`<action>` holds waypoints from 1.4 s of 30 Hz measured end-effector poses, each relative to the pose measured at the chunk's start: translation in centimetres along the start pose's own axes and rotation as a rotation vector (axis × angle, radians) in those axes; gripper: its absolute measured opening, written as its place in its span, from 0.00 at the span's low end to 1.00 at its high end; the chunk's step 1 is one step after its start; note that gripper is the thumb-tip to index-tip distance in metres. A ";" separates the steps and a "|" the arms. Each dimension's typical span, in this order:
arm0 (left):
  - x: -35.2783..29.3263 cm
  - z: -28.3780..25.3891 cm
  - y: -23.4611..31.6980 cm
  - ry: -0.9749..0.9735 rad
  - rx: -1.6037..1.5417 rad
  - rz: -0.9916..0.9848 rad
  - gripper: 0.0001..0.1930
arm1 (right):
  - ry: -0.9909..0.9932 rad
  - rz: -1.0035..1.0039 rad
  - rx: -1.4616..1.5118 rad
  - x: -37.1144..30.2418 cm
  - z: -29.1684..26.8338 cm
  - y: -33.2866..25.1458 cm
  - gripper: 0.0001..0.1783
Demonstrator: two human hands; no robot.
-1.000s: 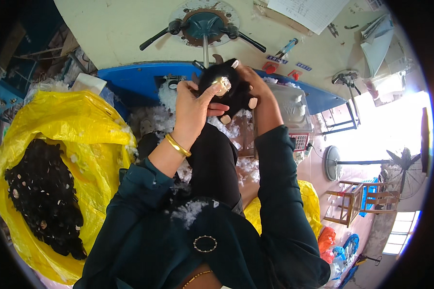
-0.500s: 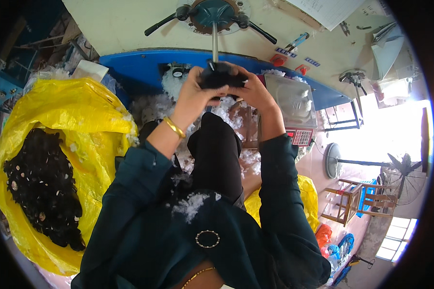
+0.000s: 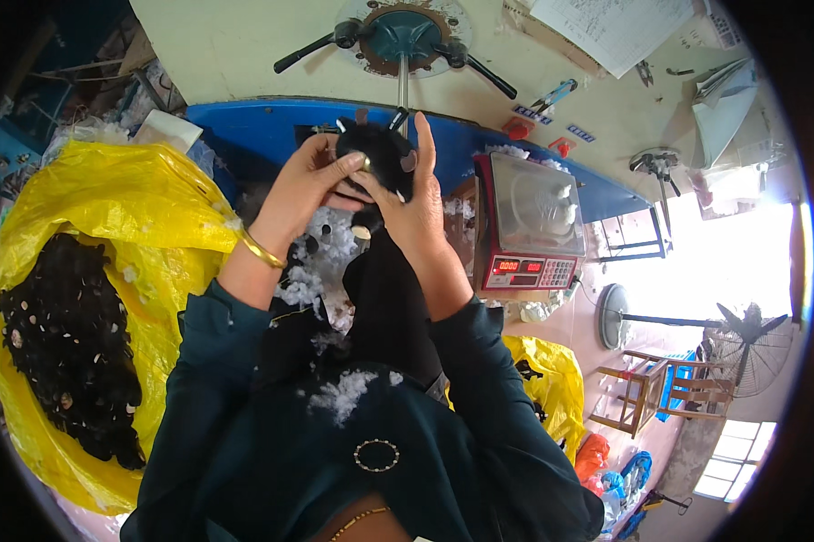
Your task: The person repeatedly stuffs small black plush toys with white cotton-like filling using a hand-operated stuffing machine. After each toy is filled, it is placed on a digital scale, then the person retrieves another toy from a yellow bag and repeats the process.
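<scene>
A small black plush toy point(image 3: 371, 144) with light patches at its edges is held just below the metal nozzle point(image 3: 403, 86) of the machine. My left hand point(image 3: 303, 185) grips its left side, with the thumb pressed on its front. On the other side my right hand point(image 3: 416, 203) supports it, thumb across the lower part and one finger stretched upward. Below the hands a black piece with a pale round patch point(image 3: 361, 232) hangs near my knee. Whether the toy touches the nozzle I cannot tell.
On the left stands a yellow sack point(image 3: 168, 194) of black plush pieces point(image 3: 73, 352). White stuffing point(image 3: 303, 280) lies below my hands. A red scale point(image 3: 529, 271) stands to the right. Black handles point(image 3: 479, 72) flank the nozzle. Another yellow sack point(image 3: 561, 388) sits at lower right.
Both hands have turned the black plush toy, so more of it shows, and shifted slightly left. My right hand's fingers have partly opened out. The scale's display has come into view.
</scene>
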State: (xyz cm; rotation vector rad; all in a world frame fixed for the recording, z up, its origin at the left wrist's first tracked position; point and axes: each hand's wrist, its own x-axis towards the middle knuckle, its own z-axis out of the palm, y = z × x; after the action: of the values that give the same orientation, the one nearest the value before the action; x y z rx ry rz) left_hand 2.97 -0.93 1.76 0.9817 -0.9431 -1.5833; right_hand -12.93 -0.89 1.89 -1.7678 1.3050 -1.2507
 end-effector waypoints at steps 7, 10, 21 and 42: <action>-6.8 -1.6 -0.8 0.004 0.001 -0.084 0.16 | -0.269 0.051 0.083 -4.2 -5.4 0.2 0.47; -10.6 -9.2 -2.1 0.400 0.378 0.130 0.10 | -0.273 0.289 -0.079 -9.2 -12.6 4.8 0.39; -25.5 -35.0 -3.3 1.408 1.514 -0.688 0.22 | -0.467 0.814 -0.635 -14.7 -27.4 9.4 0.22; -14.6 -6.1 4.1 -0.055 1.270 0.530 0.12 | -0.906 -0.265 0.002 -4.2 5.3 -5.1 0.15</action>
State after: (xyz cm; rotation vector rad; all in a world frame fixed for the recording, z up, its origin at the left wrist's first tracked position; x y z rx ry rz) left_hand 12.46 11.96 5.32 1.3172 -2.1167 -0.4372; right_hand -6.43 4.48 2.95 -2.1563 0.5530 -0.4213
